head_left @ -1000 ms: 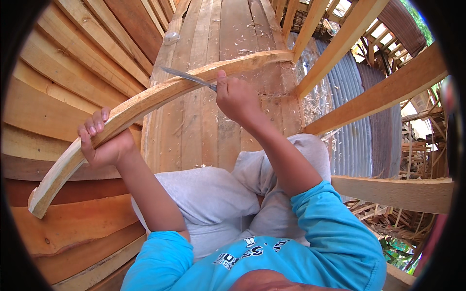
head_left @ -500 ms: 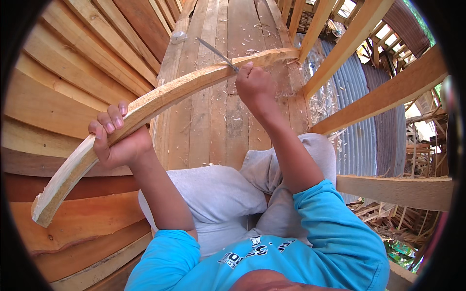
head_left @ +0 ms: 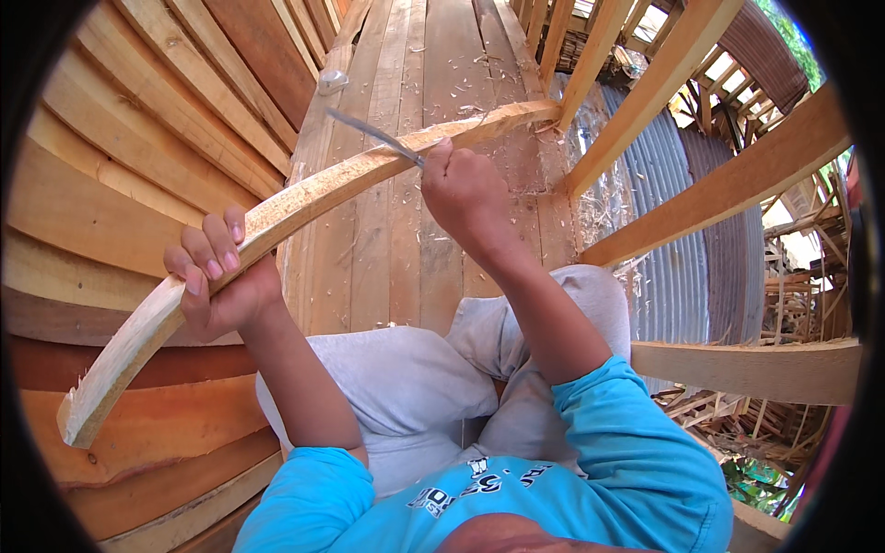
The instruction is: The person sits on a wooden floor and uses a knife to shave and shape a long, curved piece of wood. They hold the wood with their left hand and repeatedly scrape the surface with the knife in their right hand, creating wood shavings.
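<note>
A long wooden bar [head_left: 313, 195] slants across in front of me; it looks bowed in this view. My left hand [head_left: 224, 276] is wrapped round it near its lower left end. My right hand [head_left: 466, 189] is closed in a fist on a knife [head_left: 376, 135], whose handle is hidden in the fingers. The narrow grey blade lies across the bar's top face and points to the far left. Pale, freshly cut wood with a ragged edge shows at the bar's near end. Its far end meets the upright posts on the right.
Wood shavings lie scattered over the plank floor [head_left: 424, 249]. A board wall [head_left: 101, 203] stands close on my left. Wooden rails and posts [head_left: 719, 175] line the right side, with corrugated metal sheets [head_left: 668, 221] beyond. A small clear object [head_left: 333, 81] sits by the wall.
My right hand has drawn the knife along the bar, to the left and nearer to me. The left hand keeps its hold, and the bar has shifted only slightly.
</note>
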A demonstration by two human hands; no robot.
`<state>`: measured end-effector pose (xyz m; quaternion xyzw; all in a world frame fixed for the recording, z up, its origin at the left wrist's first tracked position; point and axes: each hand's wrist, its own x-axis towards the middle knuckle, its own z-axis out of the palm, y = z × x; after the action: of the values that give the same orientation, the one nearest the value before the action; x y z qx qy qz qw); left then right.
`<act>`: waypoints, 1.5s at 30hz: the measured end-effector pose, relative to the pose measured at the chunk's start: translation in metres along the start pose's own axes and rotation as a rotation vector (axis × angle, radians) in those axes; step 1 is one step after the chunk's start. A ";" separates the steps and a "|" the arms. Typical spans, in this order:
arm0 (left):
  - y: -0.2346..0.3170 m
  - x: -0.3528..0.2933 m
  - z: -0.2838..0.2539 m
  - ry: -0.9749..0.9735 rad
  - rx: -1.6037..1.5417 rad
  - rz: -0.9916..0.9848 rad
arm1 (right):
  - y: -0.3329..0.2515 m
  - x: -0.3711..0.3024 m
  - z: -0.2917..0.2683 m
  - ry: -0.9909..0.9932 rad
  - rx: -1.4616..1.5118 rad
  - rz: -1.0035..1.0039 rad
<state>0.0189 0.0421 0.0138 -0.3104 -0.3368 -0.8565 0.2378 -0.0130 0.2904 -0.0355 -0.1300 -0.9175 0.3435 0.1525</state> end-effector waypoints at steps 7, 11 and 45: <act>-0.006 0.000 -0.032 -0.022 -0.008 -0.016 | 0.021 0.010 0.016 0.033 -0.021 0.013; -0.007 -0.001 -0.041 -0.025 0.003 -0.009 | 0.056 0.036 0.029 0.062 -0.070 0.181; 0.012 0.008 -0.014 -0.137 -0.137 0.048 | 0.061 0.043 -0.031 -0.285 0.075 0.315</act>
<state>0.0160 0.0225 0.0162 -0.3917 -0.2854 -0.8483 0.2131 -0.0324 0.3679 -0.0455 -0.2162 -0.8846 0.4121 -0.0297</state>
